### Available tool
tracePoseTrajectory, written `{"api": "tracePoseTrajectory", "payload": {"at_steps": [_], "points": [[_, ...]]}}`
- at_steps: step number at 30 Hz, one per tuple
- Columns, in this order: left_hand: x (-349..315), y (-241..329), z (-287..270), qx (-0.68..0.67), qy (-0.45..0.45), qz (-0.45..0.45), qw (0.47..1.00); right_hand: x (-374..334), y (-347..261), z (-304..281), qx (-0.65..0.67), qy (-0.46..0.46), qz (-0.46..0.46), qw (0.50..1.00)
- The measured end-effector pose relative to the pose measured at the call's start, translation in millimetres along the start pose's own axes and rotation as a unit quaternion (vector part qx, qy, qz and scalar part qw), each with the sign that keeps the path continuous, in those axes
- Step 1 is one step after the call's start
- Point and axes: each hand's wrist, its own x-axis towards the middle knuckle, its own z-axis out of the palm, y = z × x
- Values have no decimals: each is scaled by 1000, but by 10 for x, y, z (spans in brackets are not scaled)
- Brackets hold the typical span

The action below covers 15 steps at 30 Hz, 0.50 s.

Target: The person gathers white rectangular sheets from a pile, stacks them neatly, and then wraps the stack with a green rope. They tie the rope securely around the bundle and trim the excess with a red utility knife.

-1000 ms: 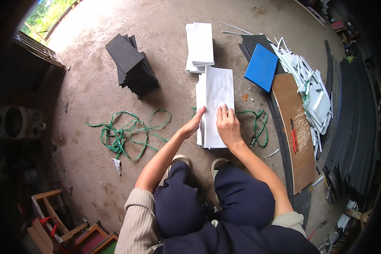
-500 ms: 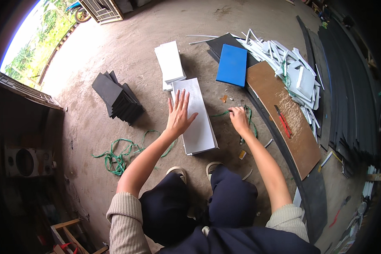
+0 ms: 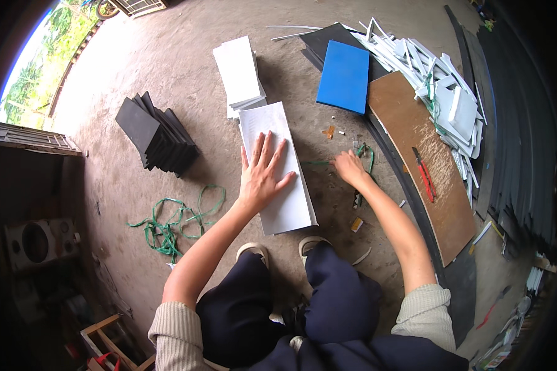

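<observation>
My left hand [image 3: 263, 176] lies flat with fingers spread on a stack of long white sheets [image 3: 284, 207] in front of my feet. To its right, my right hand [image 3: 351, 167] is closed on a green string [image 3: 317, 162], which runs toward the stack's right side. More of this string lies past my right hand, and a loose green tangle [image 3: 162, 232] rests on the floor to the left. Where the string passes at the stack is hidden. Just beyond stands a second white stack [image 3: 238, 71], its sheets slightly fanned.
Dark sheets are piled [image 3: 158, 133] at left. A blue board [image 3: 345, 77] lies far right, beside white offcuts [image 3: 455, 117]. A red-handled cutter [image 3: 425, 174] rests on a brown board [image 3: 414, 123]. A speaker-like box [image 3: 40, 242] stands at the left edge.
My left hand has come down flat onto the white stack. My right hand stays closed on the string, and the slack loop at the left has shifted. The view has moved slightly.
</observation>
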Motion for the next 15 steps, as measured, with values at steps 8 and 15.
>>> {"api": "tracePoseTrajectory", "payload": {"at_steps": [8,15], "points": [[-30,-154,68,-115,63,-13,991,135,-714,-1519,439,-164,101,878],[-121,-297,257,-404,215,-74,886,246,-1771,-1033,206,20,-56,977]]}}
